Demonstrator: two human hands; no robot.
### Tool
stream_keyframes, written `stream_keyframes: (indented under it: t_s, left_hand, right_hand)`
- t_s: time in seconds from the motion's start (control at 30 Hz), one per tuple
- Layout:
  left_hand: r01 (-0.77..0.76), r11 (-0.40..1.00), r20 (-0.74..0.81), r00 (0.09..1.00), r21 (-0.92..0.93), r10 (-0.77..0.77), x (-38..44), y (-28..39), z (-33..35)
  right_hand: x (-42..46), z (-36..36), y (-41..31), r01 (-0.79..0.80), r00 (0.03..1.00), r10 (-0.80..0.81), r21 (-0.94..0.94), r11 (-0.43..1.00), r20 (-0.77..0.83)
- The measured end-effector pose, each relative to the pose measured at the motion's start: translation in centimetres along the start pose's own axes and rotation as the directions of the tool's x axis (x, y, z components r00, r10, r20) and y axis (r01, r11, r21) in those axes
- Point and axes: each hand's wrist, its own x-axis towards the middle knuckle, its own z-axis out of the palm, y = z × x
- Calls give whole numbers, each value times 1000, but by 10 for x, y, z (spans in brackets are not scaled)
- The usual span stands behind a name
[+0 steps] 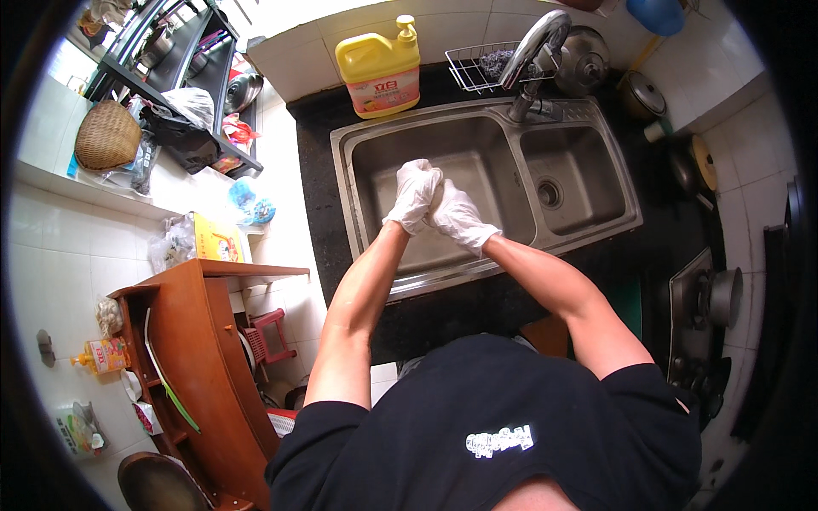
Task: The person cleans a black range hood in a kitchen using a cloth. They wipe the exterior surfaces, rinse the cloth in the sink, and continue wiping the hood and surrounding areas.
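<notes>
White gloves cover both of my hands, which are pressed together above the large left basin of a stainless steel double sink (441,134). My left hand (416,190) is curled, its knuckles towards the far side of the basin. Against its inner side lies my right hand (459,214), reaching in from the right. The fingers overlap, and whether anything is between them is hidden. Behind the basin stands a yellow jug of dish detergent (378,70) with a pump top. A chrome faucet (533,57) arches at the back of the sink, between the two basins.
A wire rack (470,67) holding a steel-wool scourer stands behind the faucet, beside a metal pot lid (583,61). To the right are a lidded pot (642,94) and a gas stove (687,319). At left stand a wooden cabinet (192,338) and a black shelf rack (172,70).
</notes>
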Motion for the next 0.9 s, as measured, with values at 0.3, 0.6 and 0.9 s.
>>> stream_keyframes:
  t_s: [0.3,0.6,0.9]
  left_hand:
    - [181,983,-169,970,37,-173,-7,-24,6]
    - [409,797,165,912,-444,-376,-29,-11,-19]
    - [226,595,199,974,-772,-112,-47,11,-38]
  right_hand:
    - [13,22,24,110,994,-112,-232,967,2]
    - [-25,-23,6,170,966,-202,-194,966,-160]
    - [-55,-42,-22,113,976,-216,898,425,-21]
